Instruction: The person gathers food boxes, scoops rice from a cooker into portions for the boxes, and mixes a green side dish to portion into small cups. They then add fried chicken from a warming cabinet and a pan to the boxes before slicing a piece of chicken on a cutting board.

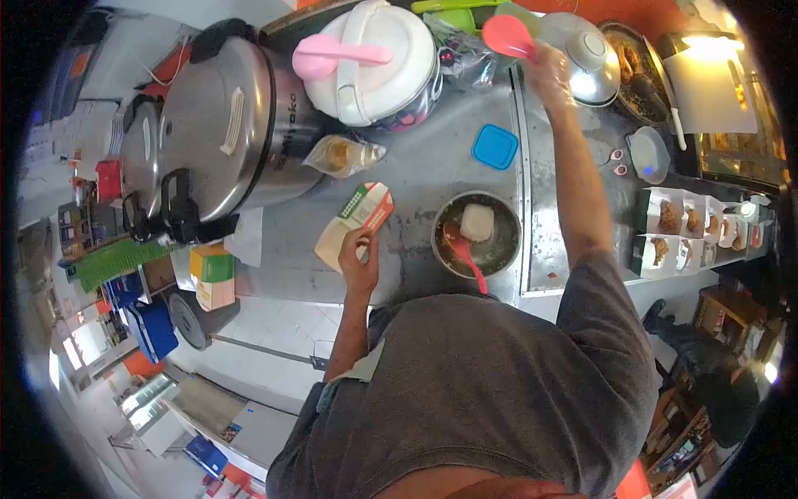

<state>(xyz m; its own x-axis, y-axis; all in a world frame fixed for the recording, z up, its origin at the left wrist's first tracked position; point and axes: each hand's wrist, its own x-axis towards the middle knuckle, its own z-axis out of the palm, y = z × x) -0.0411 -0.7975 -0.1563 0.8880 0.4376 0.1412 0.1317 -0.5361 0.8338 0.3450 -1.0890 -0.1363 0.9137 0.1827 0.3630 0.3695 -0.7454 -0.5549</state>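
The left hand (359,264) steadies a red-green paper carton (359,218) in its grip left of the round steel bowl (476,235), while the right hand's (550,71) grip holds a pink plastic paddle (509,35) aloft beyond it.

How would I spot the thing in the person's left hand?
Find the big silver cooker on the counter. Between it and the metal bowl, the left hand grips a paper carton. Unlike its neighbours, it is flat card printed green and red.
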